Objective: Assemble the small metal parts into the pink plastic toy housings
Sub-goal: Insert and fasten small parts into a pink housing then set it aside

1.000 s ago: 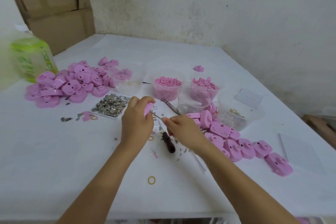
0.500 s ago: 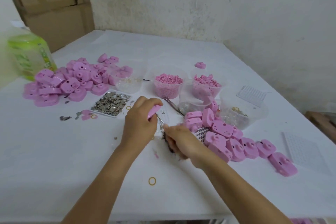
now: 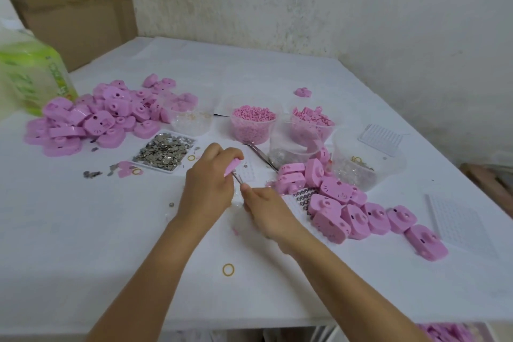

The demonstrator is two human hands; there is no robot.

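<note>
My left hand [image 3: 206, 189] grips a pink plastic housing [image 3: 232, 167] above the middle of the white table [image 3: 83, 244]. My right hand [image 3: 266, 209] holds thin metal tweezers [image 3: 238, 177] whose tip meets the housing's underside. A white tray of small metal parts [image 3: 163, 152] lies just left of my hands. One heap of pink housings [image 3: 91, 116] sits at the far left. Another row of housings [image 3: 349, 208] runs along the right.
Clear tubs with pink pellets [image 3: 253, 122] and pink pieces [image 3: 311, 119] stand behind my hands, with other clear tubs [image 3: 361, 164] to the right. Spare tweezers [image 3: 261, 154], white grid trays [image 3: 458, 219], a yellow rubber band [image 3: 228, 269], a green bottle [image 3: 30, 78] and cardboard boxes [image 3: 69, 8] are around.
My right hand has drawn in towards the left one, covering the dark-handled tool that lay on the table. The tweezers now reach up to the housing.
</note>
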